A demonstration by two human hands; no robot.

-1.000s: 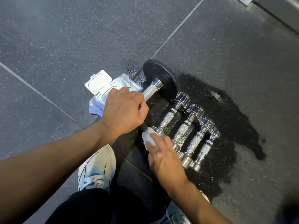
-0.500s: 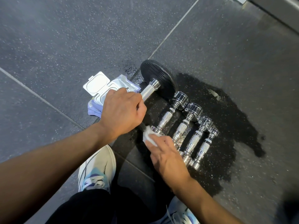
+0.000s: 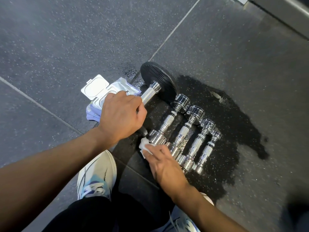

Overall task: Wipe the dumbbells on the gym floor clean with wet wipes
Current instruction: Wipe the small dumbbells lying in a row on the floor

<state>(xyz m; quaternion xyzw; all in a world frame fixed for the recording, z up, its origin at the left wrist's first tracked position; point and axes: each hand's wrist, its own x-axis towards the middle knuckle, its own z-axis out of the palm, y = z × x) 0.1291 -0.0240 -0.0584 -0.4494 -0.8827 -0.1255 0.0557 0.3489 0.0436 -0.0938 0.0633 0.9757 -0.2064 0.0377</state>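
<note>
Left grip (image 3: 122,114) wraps the knurled handle of the large black-plated dumbbell (image 3: 157,81). At its 5 o'clock, the straight-fingered right grip (image 3: 165,166) presses a crumpled white wet wipe (image 3: 144,144) beside four small chrome dumbbells (image 3: 184,131).

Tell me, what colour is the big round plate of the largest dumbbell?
The plate is black; the head view, the only one, shows it clearly.

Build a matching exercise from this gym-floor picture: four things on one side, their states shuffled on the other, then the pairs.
1. left hand
2. right hand
3. wipes pack
4. chrome dumbbells

A. lid flipped open
B. side by side on the wet patch
C. fingers pressing a white wipe
D. gripping the handle of the black-plated dumbbell

Pairs: 1-D, 2-C, 3-A, 4-B
</note>
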